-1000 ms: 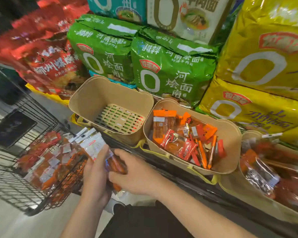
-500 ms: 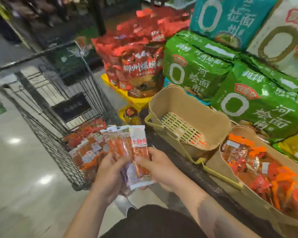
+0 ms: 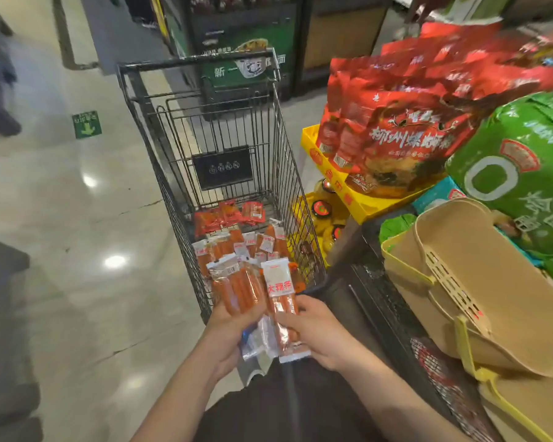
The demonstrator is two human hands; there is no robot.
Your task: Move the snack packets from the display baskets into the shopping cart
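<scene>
A bunch of clear snack packets point(image 3: 237, 288) with orange sticks is held in both hands, just over the near end of the black wire shopping cart point(image 3: 201, 129). My left hand point(image 3: 229, 333) grips the bunch from the left. My right hand point(image 3: 316, 330) pinches the rightmost packet point(image 3: 280, 293), the one with a white label and red characters. Several orange and red packets point(image 3: 233, 228) lie on the cart's floor. A beige display basket point(image 3: 479, 275) stands to the right with nothing visible inside.
Large red bags point(image 3: 406, 122) sit in a yellow tray point(image 3: 339, 186) beyond the basket, with green noodle bags point(image 3: 517, 173) at the far right. A second beige basket point(image 3: 530, 406) shows at the bottom right. Shiny floor point(image 3: 77, 218) lies left of the cart.
My view has swung left from the baskets toward the cart. Both hands carried the bunch of packets forward to the cart's near end.
</scene>
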